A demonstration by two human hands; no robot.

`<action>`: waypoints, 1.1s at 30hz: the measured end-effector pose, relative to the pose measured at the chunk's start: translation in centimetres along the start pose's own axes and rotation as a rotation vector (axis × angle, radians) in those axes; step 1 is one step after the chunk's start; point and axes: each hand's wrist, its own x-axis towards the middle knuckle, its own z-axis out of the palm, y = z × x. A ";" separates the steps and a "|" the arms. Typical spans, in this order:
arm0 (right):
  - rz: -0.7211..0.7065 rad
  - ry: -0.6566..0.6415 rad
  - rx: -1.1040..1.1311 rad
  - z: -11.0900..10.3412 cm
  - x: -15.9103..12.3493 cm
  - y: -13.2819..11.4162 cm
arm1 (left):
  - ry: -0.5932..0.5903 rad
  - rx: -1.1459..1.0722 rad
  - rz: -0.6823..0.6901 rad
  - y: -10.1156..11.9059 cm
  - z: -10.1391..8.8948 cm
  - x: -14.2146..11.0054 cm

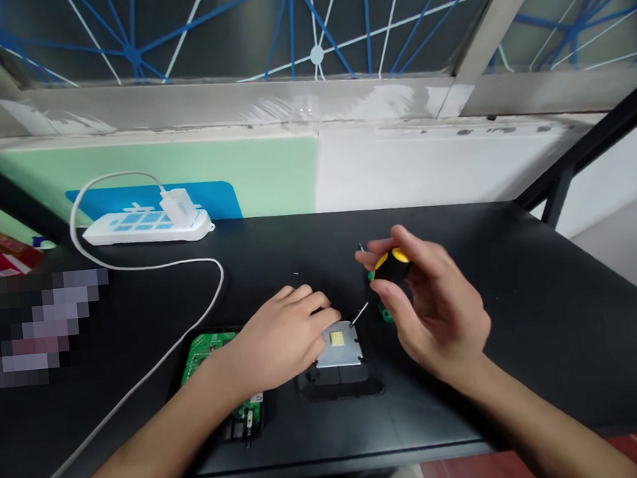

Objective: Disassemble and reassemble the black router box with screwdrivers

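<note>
My right hand pinches the black-and-yellow handle of a screwdriver between thumb and fingers. Its thin shaft slants down and left, and the tip meets the upper right corner of a silver metal plate. A small pale yellow pad sits on that plate, which lies in a black plastic cover. My left hand curls over the left side of the plate and cover, fingertips along the far edge and its thumb partly hidden. Under my left wrist lies a green circuit board in a black housing.
A teal-handled tool lies partly behind my right hand. Toward the back left, a white power strip holds a charger; its white cable runs across the black table. A red package stands far left.
</note>
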 end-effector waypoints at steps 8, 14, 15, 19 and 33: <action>-0.037 -0.017 0.062 -0.5 0.0 0.0 | -0.001 -0.087 -0.019 -0.1 0.0 -0.2; 0.027 -0.108 0.146 -0.5 -0.1 -0.5 | 0.022 -0.105 -0.019 -0.2 0.0 -0.1; -0.002 -0.093 0.100 -0.6 0.0 -0.4 | 0.026 -0.103 -0.017 -0.2 0.0 -0.1; -0.184 -0.007 -0.050 -0.8 0.4 0.1 | 0.040 -0.109 -0.012 -0.1 0.1 -0.2; 0.075 -0.079 0.237 -0.4 -0.2 -0.1 | 0.014 -0.095 -0.009 -0.1 0.5 -0.4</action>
